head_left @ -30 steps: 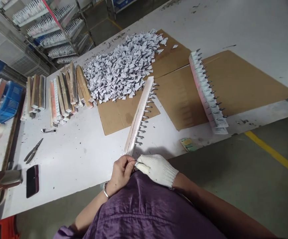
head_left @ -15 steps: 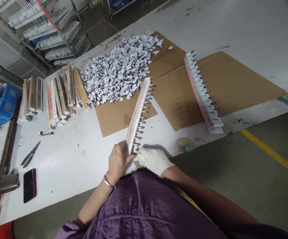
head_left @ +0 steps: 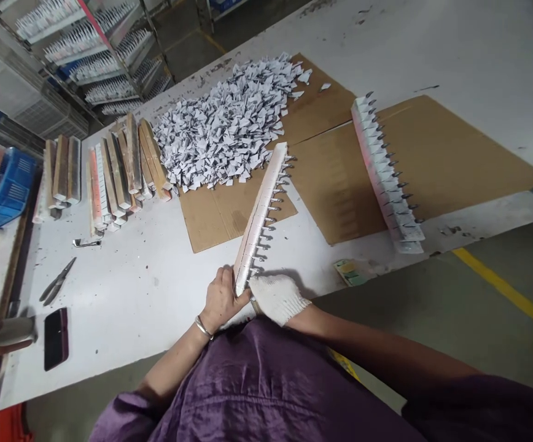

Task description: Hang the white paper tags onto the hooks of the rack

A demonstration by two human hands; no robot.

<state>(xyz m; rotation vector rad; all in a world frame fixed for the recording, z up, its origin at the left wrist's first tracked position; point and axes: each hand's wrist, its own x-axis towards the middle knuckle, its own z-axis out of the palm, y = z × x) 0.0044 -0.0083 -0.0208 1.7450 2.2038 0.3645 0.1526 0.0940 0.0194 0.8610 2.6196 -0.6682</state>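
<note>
A long pale strip (head_left: 261, 215) with a row of small metal hooks along its right side lies diagonally on the white table (head_left: 147, 288). My left hand (head_left: 220, 299), bare with a bracelet, grips the strip's near end. My right hand (head_left: 278, 296), in a white knit glove, presses against that same end from the right, at the nearest hooks. A second hooked strip (head_left: 386, 175) lies on brown cardboard (head_left: 436, 153) to the right.
A heap of small white folded paper pieces (head_left: 229, 129) sits beyond the strip. Bundles of strips (head_left: 110, 169) stand at the left, with scissors (head_left: 57, 281), a dark phone (head_left: 56, 337) and blue crates (head_left: 3, 184) nearby. Racks (head_left: 86, 43) are behind.
Both hands moved from my lap up to the strip's near end. The left hand took hold of it and the gloved right hand came against it.
</note>
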